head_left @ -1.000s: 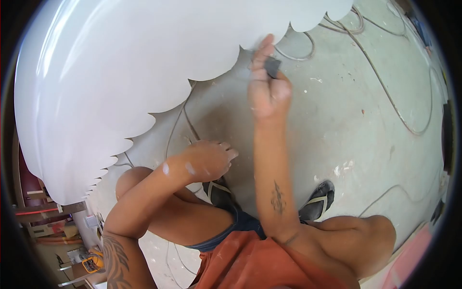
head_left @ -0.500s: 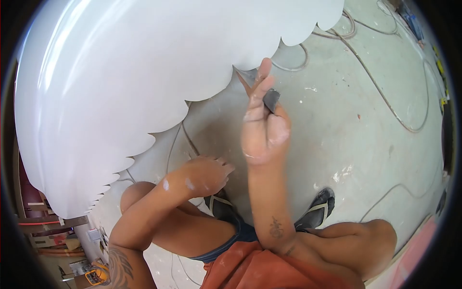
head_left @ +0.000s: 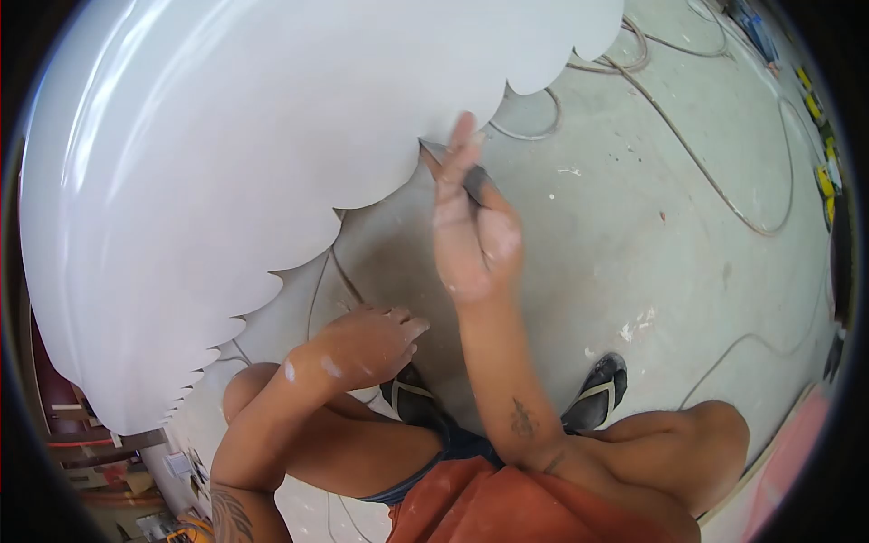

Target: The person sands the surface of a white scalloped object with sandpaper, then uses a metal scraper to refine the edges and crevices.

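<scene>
My right hand point(head_left: 475, 240) is raised palm up at the scalloped edge of a large glossy white panel point(head_left: 244, 136). A small dark grey piece point(head_left: 475, 182), perhaps abrasive paper, is pinched between its thumb and fingers. The fingertips are blurred and reach the panel's edge. Lower left, my left hand point(head_left: 376, 339) hangs over my bent knee, back of the hand up, with loosely bent fingers slightly apart and nothing visible in them. White dust marks both hands and the left wrist.
Hoses point(head_left: 697, 149) loop over the pale, stained floor point(head_left: 597, 244) at the right and behind the panel. My sandalled feet point(head_left: 597, 394) are below. Shelves with assorted items stand at the lower left; a pink surface point(head_left: 797, 443) is at the lower right.
My right hand has shifted a little left in view, along with the panel edge and floor. The fingers of my left hand have spread slightly.
</scene>
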`<act>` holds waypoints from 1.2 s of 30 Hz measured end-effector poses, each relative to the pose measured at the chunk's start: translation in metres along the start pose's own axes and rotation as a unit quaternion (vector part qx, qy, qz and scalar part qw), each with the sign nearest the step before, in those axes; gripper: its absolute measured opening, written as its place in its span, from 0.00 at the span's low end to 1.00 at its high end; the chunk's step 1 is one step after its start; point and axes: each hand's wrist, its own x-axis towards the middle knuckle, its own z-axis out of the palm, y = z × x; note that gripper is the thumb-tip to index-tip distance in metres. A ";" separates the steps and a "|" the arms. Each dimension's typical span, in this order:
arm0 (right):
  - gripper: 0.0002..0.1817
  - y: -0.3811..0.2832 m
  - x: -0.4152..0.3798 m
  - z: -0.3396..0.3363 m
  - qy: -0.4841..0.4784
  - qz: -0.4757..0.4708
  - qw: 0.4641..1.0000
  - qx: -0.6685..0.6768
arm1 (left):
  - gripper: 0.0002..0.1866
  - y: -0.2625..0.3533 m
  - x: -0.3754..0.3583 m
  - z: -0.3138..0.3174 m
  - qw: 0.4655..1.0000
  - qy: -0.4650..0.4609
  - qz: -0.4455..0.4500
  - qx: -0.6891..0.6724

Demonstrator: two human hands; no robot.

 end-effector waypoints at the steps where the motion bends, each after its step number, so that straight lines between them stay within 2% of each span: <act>1: 0.26 0.002 -0.002 -0.004 0.004 0.005 1.000 -0.001 | 0.21 0.000 -0.001 -0.002 1.000 0.004 -0.004 -0.003; 3: 0.26 0.002 -0.002 -0.014 -0.030 -0.055 0.993 -0.097 | 0.21 0.001 -0.004 -0.010 0.999 -0.023 -0.029 -0.007; 4: 0.26 0.001 0.004 -0.019 -0.027 -0.056 0.993 -0.097 | 0.21 0.002 -0.004 -0.010 0.999 -0.025 -0.029 -0.010; 6: 0.37 0.003 0.017 -0.024 -0.030 -0.037 0.993 -0.108 | 0.20 0.004 -0.005 -0.009 1.000 -0.009 -0.011 0.003; 7: 0.37 0.000 0.013 -0.018 -0.036 -0.041 0.993 -0.107 | 0.20 0.004 -0.004 -0.009 1.000 -0.009 -0.007 0.009; 9: 0.27 -0.002 -0.001 -0.003 0.011 0.013 1.000 -0.002 | 0.21 0.004 -0.006 -0.007 1.000 -0.023 0.000 0.001; 10: 0.27 0.000 -0.003 -0.004 0.015 0.020 1.000 -0.003 | 0.21 0.003 -0.007 -0.009 1.000 -0.018 -0.005 -0.002; 12: 0.31 0.001 -0.005 -0.008 -0.027 -0.028 0.999 -0.010 | 0.21 0.003 -0.010 -0.012 1.000 -0.010 -0.011 0.012; 16: 0.35 -0.001 0.007 -0.005 -0.031 -0.019 0.998 -0.044 | 0.21 0.007 -0.013 -0.011 1.000 -0.003 -0.003 -0.009; 18: 0.38 0.006 -0.007 0.013 0.041 -0.009 0.999 0.018 | 0.22 0.004 -0.016 -0.005 1.000 -0.005 0.000 -0.017; 21: 0.37 -0.001 -0.008 0.015 0.038 0.009 0.996 0.076 | 0.21 0.006 -0.024 -0.011 1.000 0.014 -0.016 -0.005; 22: 0.37 -0.004 0.003 0.002 -0.016 -0.026 0.992 -0.124 | 0.21 0.005 -0.024 -0.008 1.000 0.013 -0.016 -0.009; 23: 0.36 -0.007 0.014 -0.011 -0.052 -0.080 0.945 -0.313 | 0.21 0.004 -0.025 -0.003 0.999 0.026 -0.010 -0.023; 25: 0.35 -0.012 0.021 -0.012 -0.029 0.009 0.998 -0.060 | 0.21 0.006 -0.024 -0.003 0.999 0.040 0.004 -0.026; 27: 0.35 -0.009 0.009 -0.009 -0.079 0.013 0.985 -0.152 | 0.21 0.007 -0.030 -0.006 0.999 0.025 0.000 -0.024; 29: 0.35 -0.001 -0.012 0.013 0.039 0.003 0.994 0.098 | 0.21 0.007 -0.033 -0.012 0.999 0.035 -0.013 -0.025; 30: 0.36 -0.012 -0.002 -0.001 -0.005 0.003 0.999 0.033 | 0.21 0.007 -0.033 -0.012 0.999 0.040 -0.017 -0.024; 33: 0.37 -0.015 0.024 -0.006 0.037 -0.010 0.999 -0.009 | 0.20 0.003 -0.030 0.002 0.997 0.077 0.017 -0.015; 34: 0.37 -0.018 0.022 -0.005 0.007 0.015 0.999 -0.037 | 0.20 0.003 -0.029 -0.002 0.997 0.078 0.022 -0.006; 36: 0.36 -0.020 0.007 0.008 0.014 0.021 1.000 -0.005 | 0.20 0.005 -0.033 -0.003 0.999 0.038 0.013 -0.033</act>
